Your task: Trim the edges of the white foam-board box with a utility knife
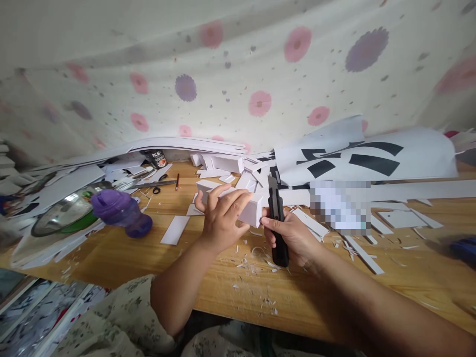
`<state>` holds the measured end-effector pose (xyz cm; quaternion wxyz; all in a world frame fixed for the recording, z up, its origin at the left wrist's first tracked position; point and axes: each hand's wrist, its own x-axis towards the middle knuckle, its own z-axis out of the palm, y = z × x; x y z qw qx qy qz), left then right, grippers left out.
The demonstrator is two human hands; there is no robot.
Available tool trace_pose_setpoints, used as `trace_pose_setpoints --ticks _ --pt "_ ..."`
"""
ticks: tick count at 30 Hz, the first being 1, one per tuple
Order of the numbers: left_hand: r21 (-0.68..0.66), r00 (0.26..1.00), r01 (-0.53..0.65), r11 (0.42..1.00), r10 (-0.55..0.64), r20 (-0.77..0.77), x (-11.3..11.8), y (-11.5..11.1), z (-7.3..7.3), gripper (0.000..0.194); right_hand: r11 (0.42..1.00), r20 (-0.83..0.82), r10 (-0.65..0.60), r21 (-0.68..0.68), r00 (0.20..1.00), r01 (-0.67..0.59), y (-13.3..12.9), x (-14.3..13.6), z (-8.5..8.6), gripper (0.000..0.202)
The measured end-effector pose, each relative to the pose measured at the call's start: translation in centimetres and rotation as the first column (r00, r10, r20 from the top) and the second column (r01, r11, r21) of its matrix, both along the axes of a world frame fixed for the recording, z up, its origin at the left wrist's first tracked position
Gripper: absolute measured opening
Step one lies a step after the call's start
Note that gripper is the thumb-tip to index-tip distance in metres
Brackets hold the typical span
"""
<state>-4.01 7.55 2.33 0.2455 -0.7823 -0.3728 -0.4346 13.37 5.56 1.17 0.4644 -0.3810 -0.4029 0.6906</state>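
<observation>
My left hand [225,213] is wrapped over a long white foam-board box [253,210], its fingers across the top and thumb at the near side. In my right hand [293,235] is a black utility knife [276,208], held upright with the blade end pointing up and away. The right index fingertip rests at the right end of the box, close to the knife. A flat white board piece [175,230] lies on the table to the left of my hands. White offcuts and shavings are scattered below and right of them.
A purple cup [121,212] lies tipped at left beside a metal bowl [55,213]. Scissors [156,184] and a pencil [177,181] are behind. White board parts [221,162] and a sheet with black shapes [372,153] stand along the curtained wall. A blurred-out patch covers something at right.
</observation>
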Motion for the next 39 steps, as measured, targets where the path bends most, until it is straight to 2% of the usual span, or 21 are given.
trace_pose_setpoints --ticks 10,15,18,21,23,25,28,30,32,34,36,39 --pt "0.056 0.999 -0.039 0.998 0.039 -0.009 0.7 0.0 -0.5 0.053 0.998 -0.036 -0.037 -0.045 0.999 0.035 0.1 -0.2 -0.3 0.031" --pt "0.069 0.998 -0.014 0.997 0.019 -0.059 0.5 -0.1 -0.4 0.056 0.996 -0.068 -0.075 -0.047 0.995 0.072 0.0 -0.2 -0.2 0.032" --pt "0.119 0.995 -0.011 0.993 0.023 -0.097 0.2 0.0 -0.2 0.05 0.998 -0.121 -0.039 -0.061 0.992 0.032 -0.2 -0.4 0.0 0.037" --pt "0.24 0.988 0.007 0.971 0.03 -0.153 0.2 0.1 -0.1 0.041 0.995 -0.141 -0.046 -0.094 0.989 0.033 -0.4 -0.6 0.0 0.046" --pt "0.328 0.974 0.048 0.943 0.029 -0.226 0.4 0.2 0.0 0.031 0.987 -0.102 -0.076 -0.15 0.992 0.061 -0.4 -0.8 0.0 0.052" --pt "0.355 0.949 0.08 0.931 0.038 -0.312 0.5 0.0 0.1 0.025 0.982 -0.038 -0.101 -0.166 0.994 0.094 -0.3 -0.8 -0.1 0.05" --pt "0.233 0.9 0.086 0.969 0.025 -0.435 0.3 -0.9 0.9 0.029 0.986 0.024 -0.125 -0.111 0.992 0.127 -0.1 -0.6 -0.1 0.043" --pt "0.049 0.863 0.07 0.996 -0.036 -0.503 0.1 -1.8 2.1 0.037 0.987 0.042 -0.142 -0.072 0.989 0.145 0.1 -0.2 0.0 0.04" --pt "-0.13 0.882 0.028 0.991 -0.086 -0.463 0.1 -2.5 3.6 0.047 0.985 0.097 -0.169 -0.002 0.981 0.17 0.3 0.4 0.3 0.038" --pt "-0.244 0.889 0.02 0.97 -0.128 -0.44 0.5 -2.5 5.2 0.053 0.973 0.21 -0.22 0.115 0.953 0.199 0.4 0.9 0.7 0.039" --pt "-0.363 0.874 -0.038 0.931 -0.145 -0.464 1.1 -1.9 6.5 0.043 0.95 0.334 -0.277 0.238 0.901 0.203 0.4 1.3 1.0 0.042" --pt "-0.549 0.815 -0.078 0.832 -0.264 -0.516 1.9 -0.4 7.6 0.037 0.921 0.407 -0.308 0.355 0.86 0.161 0.0 1.7 1.3 0.048"
